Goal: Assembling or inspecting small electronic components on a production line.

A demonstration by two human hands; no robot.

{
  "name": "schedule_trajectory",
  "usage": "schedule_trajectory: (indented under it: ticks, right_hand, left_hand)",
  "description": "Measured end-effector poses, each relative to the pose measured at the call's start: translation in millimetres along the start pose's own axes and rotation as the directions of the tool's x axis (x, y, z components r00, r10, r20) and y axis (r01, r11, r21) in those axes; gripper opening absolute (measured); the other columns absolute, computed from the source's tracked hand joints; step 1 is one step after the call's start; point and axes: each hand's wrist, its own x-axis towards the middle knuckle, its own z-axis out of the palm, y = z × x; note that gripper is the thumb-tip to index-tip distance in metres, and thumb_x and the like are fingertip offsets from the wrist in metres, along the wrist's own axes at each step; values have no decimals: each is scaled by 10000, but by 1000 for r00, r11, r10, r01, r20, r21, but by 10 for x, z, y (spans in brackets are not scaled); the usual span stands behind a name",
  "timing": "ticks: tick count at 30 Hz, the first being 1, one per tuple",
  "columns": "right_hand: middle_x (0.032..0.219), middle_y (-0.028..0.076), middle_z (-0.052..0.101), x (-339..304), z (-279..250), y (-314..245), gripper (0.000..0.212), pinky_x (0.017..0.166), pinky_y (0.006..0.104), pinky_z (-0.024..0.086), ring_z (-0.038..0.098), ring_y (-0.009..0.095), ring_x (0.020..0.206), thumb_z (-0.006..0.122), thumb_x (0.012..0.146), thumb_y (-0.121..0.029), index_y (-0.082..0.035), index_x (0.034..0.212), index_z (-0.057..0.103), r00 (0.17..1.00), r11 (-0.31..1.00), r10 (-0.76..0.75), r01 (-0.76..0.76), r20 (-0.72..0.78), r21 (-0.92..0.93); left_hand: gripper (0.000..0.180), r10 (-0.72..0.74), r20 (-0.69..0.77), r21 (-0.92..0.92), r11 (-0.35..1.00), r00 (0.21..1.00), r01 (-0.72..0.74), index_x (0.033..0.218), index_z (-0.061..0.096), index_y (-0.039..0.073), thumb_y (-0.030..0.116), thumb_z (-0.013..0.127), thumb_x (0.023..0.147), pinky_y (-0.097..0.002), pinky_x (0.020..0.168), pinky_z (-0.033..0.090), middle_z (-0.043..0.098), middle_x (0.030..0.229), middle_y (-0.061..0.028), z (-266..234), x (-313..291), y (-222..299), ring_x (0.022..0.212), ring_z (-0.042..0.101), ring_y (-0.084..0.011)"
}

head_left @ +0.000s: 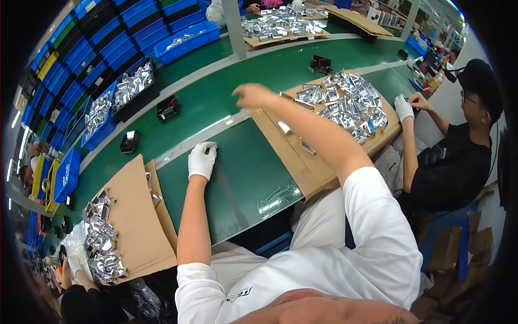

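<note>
My left hand [202, 160], in a white glove, rests on the green tabletop [216, 189] by the metal rail. Its fingers are curled closed, and what they hold, if anything, is hidden. My bare right hand [252, 95] reaches across to the left, above the green conveyor surface, smeared by motion. I cannot make out whether anything is between its fingers. Beneath my right forearm lies a cardboard sheet [280, 143] with a heap of shiny metal parts [356, 108] on it. A few loose metal pieces lie near its left side.
At left, another cardboard sheet [137, 227] carries metal parts [102, 237]. Black boxes [168, 109] stand on the conveyor [210, 81]. Blue bins [186, 42] line the far side. A co-worker [458, 135] sits at right, one hand gloved.
</note>
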Motion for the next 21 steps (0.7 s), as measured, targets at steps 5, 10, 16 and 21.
schedule_trajectory:
  ticks: [5,10,16,21]
  right_hand:
    - [1147,174,698,844,-329,1496,387,841,398,556,683,341,1016,586,819,-146,-12,1175,658,771,828,559,-541,-304,149]
    - [1042,211,713,1090,-1726,3418,335,854,408,550,683,333,1011,634,817,-238,43,985,707,138,-15,767,-973,627,232]
    - [1013,144,728,1311,-507,2550,337,824,402,552,697,310,931,705,783,-274,-31,1015,733,530,514,847,-834,33,201]
    - [969,55,742,968,-250,1472,310,774,393,556,704,280,871,769,742,-275,-134,1018,755,814,842,522,-539,-253,3]
  left_hand:
    - [190,-61,-45,79,995,997,64,953,750,95,202,623,861,-362,784,528,728,966,-82,-68,-53,-50,838,669,-298]
    - [182,-51,10,40,998,999,51,935,754,99,196,624,851,-362,769,530,730,943,-76,167,117,394,820,667,-301]
    - [182,-113,-25,92,989,993,114,930,758,106,189,623,842,-362,757,531,731,930,-73,37,21,149,816,670,-297]
    - [183,-133,-87,13,991,987,134,948,753,105,148,614,838,-361,774,533,731,951,-76,37,53,131,837,678,-287]
